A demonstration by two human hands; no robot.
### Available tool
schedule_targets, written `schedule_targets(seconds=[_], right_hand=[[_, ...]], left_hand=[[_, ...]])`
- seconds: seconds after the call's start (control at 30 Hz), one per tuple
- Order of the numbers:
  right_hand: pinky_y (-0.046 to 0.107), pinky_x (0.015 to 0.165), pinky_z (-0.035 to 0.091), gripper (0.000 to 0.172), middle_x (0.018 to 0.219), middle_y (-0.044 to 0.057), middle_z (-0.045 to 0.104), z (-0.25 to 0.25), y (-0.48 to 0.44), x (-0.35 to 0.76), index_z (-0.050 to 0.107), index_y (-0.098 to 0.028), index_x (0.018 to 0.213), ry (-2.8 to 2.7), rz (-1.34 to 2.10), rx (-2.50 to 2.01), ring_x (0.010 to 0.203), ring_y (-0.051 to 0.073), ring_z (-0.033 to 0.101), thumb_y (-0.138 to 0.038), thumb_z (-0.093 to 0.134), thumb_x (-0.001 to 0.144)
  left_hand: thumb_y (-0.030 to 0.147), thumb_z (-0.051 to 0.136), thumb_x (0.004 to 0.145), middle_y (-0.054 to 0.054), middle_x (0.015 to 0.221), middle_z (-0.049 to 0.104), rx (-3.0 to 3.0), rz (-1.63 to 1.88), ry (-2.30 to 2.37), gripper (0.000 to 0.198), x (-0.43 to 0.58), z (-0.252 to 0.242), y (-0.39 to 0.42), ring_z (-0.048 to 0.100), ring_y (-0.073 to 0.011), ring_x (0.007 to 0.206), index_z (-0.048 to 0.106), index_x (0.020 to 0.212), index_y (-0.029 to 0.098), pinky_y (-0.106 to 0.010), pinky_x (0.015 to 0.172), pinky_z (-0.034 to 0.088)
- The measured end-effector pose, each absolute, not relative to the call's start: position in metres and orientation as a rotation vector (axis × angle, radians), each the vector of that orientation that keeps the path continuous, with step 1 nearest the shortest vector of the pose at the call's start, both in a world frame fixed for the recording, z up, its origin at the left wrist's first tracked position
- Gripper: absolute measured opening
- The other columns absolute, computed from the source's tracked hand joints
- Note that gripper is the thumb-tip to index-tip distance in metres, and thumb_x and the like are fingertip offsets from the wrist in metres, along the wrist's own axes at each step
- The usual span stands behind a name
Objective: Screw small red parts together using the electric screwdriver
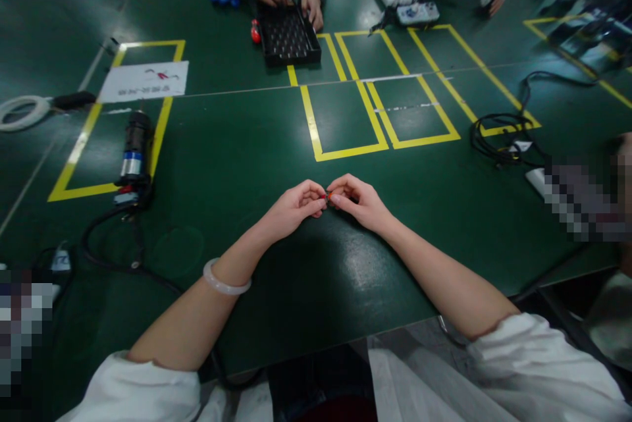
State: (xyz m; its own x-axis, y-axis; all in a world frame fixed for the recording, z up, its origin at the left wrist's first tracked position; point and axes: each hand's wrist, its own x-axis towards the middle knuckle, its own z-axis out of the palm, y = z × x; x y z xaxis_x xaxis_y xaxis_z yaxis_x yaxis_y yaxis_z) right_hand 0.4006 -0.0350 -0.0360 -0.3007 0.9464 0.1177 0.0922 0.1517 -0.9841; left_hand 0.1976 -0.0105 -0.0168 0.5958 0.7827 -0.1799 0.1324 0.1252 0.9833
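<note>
Both my hands meet over the green table [237,165], a little in from its near edge. My left hand [295,208] and my right hand [358,201] are closed in pinches, fingertips touching around a tiny red object [327,196]. The object is too small to name. A pale bangle [224,284] circles my left wrist.
Yellow tape rectangles [345,126] mark the table ahead. A black cylindrical tool [134,152] with its cable lies to the left, coiled black cables [498,135] to the right. Across the table a person's hands rest on a black tray [289,37]. Another person's hand is at the far right.
</note>
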Motion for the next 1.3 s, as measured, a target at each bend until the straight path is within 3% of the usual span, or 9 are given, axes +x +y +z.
schedule_targets(seconds=[0.3, 0.5, 0.67, 0.93, 1.3], right_hand=[[0.025, 0.063, 0.045, 0.019, 0.076, -0.001, 0.062, -0.0329, -0.0351, 0.3997, 0.063, -0.019, 0.087, -1.639, 1.167, -1.098, 0.067, 0.011, 0.054, -0.038, 0.067, 0.088], [0.026, 0.064, 0.045, 0.015, 0.077, -0.001, 0.062, -0.0335, -0.0339, 0.4004, 0.064, -0.019, 0.092, -1.687, 1.132, -1.037, 0.068, 0.012, 0.055, -0.033, 0.067, 0.087], [0.027, 0.067, 0.047, 0.022, 0.090, 0.002, 0.067, -0.0369, -0.0328, 0.4010, 0.062, -0.019, 0.103, -1.705, 1.110, -1.009, 0.072, 0.012, 0.059, -0.027, 0.070, 0.084], [0.029, 0.073, 0.047, 0.013, 0.092, 0.002, 0.066, -0.0340, -0.0333, 0.4028, 0.063, -0.020, 0.096, -1.851, 0.946, -1.078, 0.080, 0.015, 0.061, -0.021, 0.068, 0.084], [0.028, 0.074, 0.048, 0.015, 0.093, 0.003, 0.065, -0.0332, -0.0334, 0.4027, 0.062, -0.019, 0.097, -1.896, 0.888, -1.075, 0.081, 0.015, 0.060, -0.015, 0.065, 0.083]], left_hand=[[0.028, 0.072, 0.080, -0.001, 0.085, 0.060, 1.439, 0.609, 0.874, 0.028, 0.1995, -0.0195, -0.0123, 0.059, -0.0096, 0.071, 0.056, 0.098, 0.014, -0.023, 0.066, 0.050], [0.031, 0.074, 0.079, -0.002, 0.088, 0.061, 1.386, 0.591, 0.890, 0.033, 0.1977, -0.0171, -0.0108, 0.060, -0.0109, 0.075, 0.057, 0.101, 0.013, -0.025, 0.069, 0.052], [0.031, 0.073, 0.081, -0.002, 0.088, 0.060, 1.385, 0.598, 0.880, 0.029, 0.1964, -0.0190, -0.0100, 0.060, -0.0110, 0.077, 0.058, 0.098, 0.013, -0.026, 0.071, 0.054], [0.026, 0.074, 0.079, -0.003, 0.089, 0.062, 1.448, 0.657, 0.867, 0.026, 0.1943, -0.0217, -0.0097, 0.061, -0.0117, 0.078, 0.057, 0.095, 0.014, -0.024, 0.070, 0.051], [0.026, 0.075, 0.078, -0.003, 0.092, 0.062, 1.468, 0.665, 0.878, 0.028, 0.1943, -0.0227, -0.0082, 0.060, -0.0113, 0.080, 0.057, 0.096, 0.014, -0.025, 0.073, 0.049]])
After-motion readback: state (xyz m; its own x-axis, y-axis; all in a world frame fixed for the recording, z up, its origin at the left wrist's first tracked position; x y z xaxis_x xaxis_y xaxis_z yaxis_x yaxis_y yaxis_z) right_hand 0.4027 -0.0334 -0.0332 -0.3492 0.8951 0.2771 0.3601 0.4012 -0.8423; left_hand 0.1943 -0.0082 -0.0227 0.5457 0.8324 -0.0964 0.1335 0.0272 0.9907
